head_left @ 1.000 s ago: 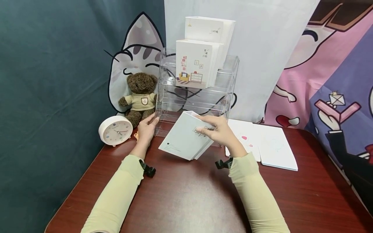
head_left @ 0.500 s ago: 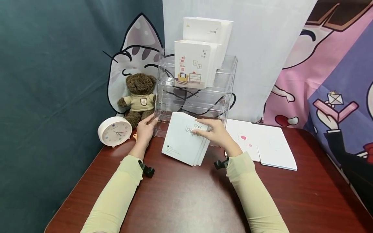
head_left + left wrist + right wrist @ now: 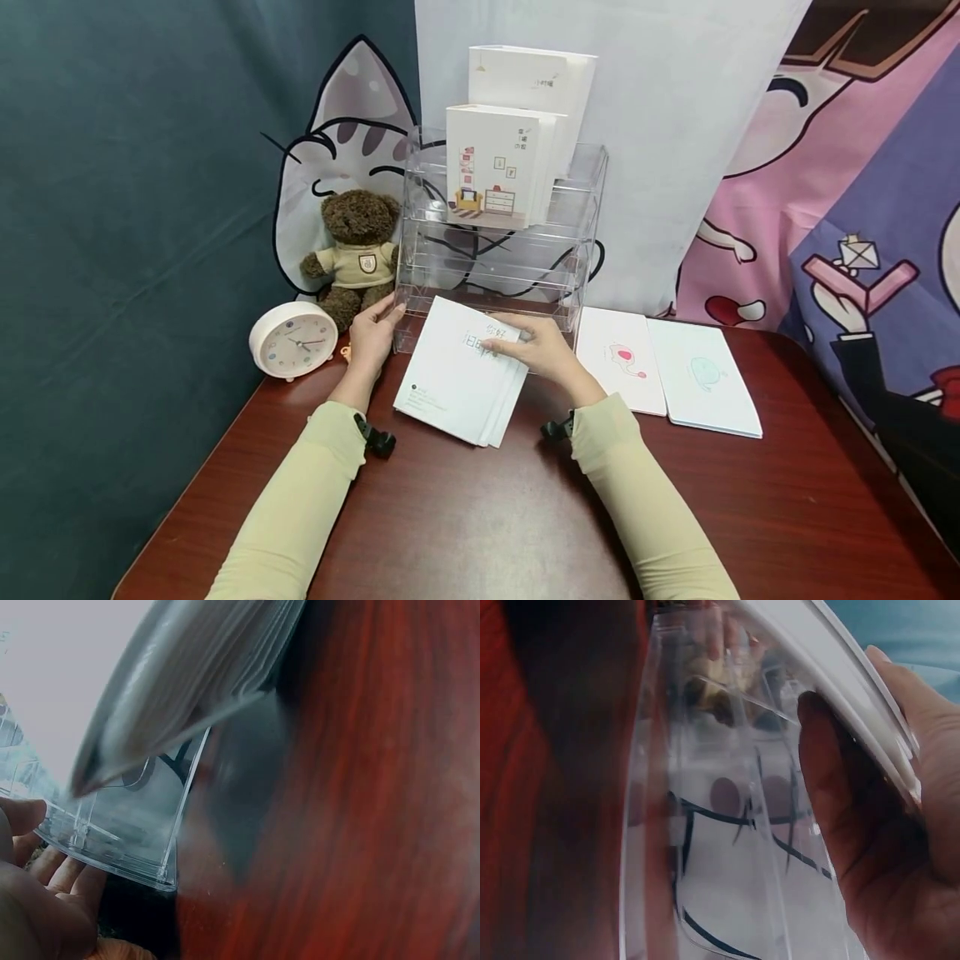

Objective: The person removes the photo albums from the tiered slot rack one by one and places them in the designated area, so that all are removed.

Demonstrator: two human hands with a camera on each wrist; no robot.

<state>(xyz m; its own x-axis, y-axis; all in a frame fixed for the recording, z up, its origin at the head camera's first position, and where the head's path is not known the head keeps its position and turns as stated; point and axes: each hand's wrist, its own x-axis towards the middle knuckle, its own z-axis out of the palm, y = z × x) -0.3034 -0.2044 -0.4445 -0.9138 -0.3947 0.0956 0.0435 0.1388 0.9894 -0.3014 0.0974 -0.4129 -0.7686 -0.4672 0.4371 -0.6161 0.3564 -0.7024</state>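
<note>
My right hand [image 3: 546,352] pinches a white notebook [image 3: 450,379] by its right edge, thumb on the cover and fingers behind. The notebook is tilted in front of a clear acrylic rack [image 3: 596,218], its cover lettering facing me and its layered edges slightly fanned. In the right wrist view, thumb and fingers sit on either side of the white covers. My left hand [image 3: 372,337] grips the rack's lower left side; the left wrist view has the thumb inside the clear panel [image 3: 112,855] and the other fingers outside.
White books [image 3: 491,175] stand on the rack's upper tiers. A brown teddy bear [image 3: 360,225] and a pink alarm clock [image 3: 294,340] are at the left. Two white notebooks with drawings, one pink [image 3: 618,375] and one blue [image 3: 705,392], lie right of the rack.
The right hand has brought the notebook left and down, turning it so that its lettering now reads upright. The left hand keeps its hold on the rack's side.
</note>
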